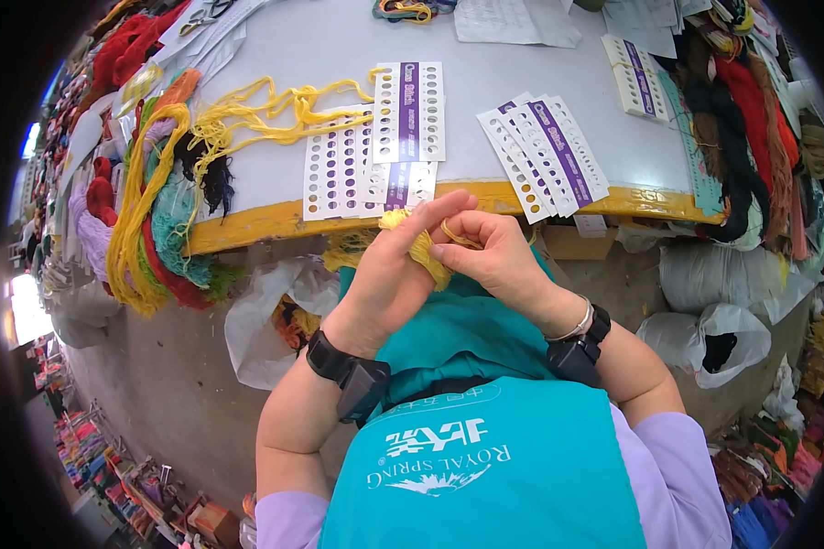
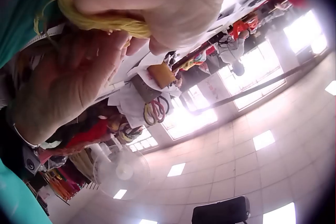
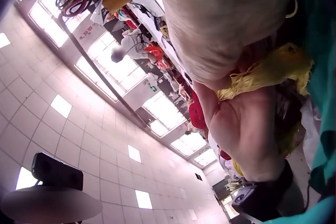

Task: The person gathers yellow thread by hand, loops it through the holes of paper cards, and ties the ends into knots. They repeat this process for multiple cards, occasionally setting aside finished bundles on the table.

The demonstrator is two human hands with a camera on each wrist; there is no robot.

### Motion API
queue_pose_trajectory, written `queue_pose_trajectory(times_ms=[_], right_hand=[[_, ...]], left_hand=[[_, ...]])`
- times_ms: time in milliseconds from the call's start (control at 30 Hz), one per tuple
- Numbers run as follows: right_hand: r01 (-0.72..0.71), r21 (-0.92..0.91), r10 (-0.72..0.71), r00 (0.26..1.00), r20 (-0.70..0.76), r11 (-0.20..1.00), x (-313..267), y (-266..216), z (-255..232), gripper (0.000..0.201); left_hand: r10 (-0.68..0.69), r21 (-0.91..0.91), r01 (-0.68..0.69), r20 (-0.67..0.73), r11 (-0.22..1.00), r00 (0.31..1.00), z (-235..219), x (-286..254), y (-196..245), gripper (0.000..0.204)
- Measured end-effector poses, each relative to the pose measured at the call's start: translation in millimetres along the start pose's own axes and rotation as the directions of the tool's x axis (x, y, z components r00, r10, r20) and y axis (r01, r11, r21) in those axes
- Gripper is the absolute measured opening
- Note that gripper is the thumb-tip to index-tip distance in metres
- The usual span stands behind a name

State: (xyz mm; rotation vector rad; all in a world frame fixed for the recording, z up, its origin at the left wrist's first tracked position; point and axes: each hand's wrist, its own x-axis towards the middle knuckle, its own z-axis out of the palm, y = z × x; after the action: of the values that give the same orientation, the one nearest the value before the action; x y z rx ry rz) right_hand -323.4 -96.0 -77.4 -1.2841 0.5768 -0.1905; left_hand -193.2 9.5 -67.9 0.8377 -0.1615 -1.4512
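A bundle of yellow embroidery thread (image 1: 423,252) lies across my left hand (image 1: 384,274), held between thumb and fingers. Its fingers point up and right, toward the table edge. Close against it, my right hand (image 1: 508,265) pinches a thin yellow strand (image 1: 462,236) between thumb and index finger. In the left wrist view the yellow bundle (image 2: 113,23) bends round under the left hand. A frayed, loose end of the thread (image 3: 286,58) shows in the right wrist view. The right fingertips are partly hidden there.
White hole-punched thread cards (image 1: 410,114) with purple strips lie ahead, and more cards (image 1: 549,156) to the right. Loose yellow thread (image 1: 275,110) runs to the left cards. Coloured skeins (image 1: 160,183) hang over the table's yellow edge (image 1: 275,224). Plastic bags (image 1: 265,320) stand below.
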Motion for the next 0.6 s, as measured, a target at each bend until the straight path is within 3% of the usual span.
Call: queue_pose_trajectory(times_ms=[233, 300, 367, 433, 500, 600], right_hand=[[0.026, 0.278, 0.005, 0.994, -0.109, 0.960, -1.1, -1.5, 2.7, 0.013], [0.021, 0.318, 0.002, 0.997, -0.074, 0.948, -5.7, -10.9, -1.2, 0.013], [-0.029, 0.242, 0.044, 0.998, -0.054, 0.970, -6.1, -7.8, -14.8, 0.011], [-0.081, 0.440, 0.084, 0.996, 0.012, 0.894, -8.7, -12.0, -17.9, 0.010], [-0.183, 0.435, 0.108, 0.976, 0.191, 0.882, -12.3, -11.6, -31.7, 0.010], [-0.054, 0.040, 0.044, 0.973, 0.229, 0.998, -24.5, -19.4, -48.6, 0.016]], left_hand=[[-0.072, -0.016, 0.073, 0.062, 0.997, 0.995, -7.9, 0.7, 4.7, 0.051], [-0.073, 0.090, 0.071, 0.021, 0.993, 0.997, -4.7, -2.6, 5.0, 0.049], [-0.030, 0.154, 0.028, 0.011, 0.988, 0.999, -4.4, -2.2, 5.9, 0.048], [-0.001, 0.223, -0.007, 0.035, 0.975, 0.999, -11.2, -2.4, 8.7, 0.039], [-0.015, 0.221, 0.010, 0.022, 0.975, 1.000, 0.6, -8.4, 19.5, 0.033], [-0.060, 0.210, 0.056, 0.013, 0.976, 0.998, -10.2, -14.1, 25.8, 0.028]])
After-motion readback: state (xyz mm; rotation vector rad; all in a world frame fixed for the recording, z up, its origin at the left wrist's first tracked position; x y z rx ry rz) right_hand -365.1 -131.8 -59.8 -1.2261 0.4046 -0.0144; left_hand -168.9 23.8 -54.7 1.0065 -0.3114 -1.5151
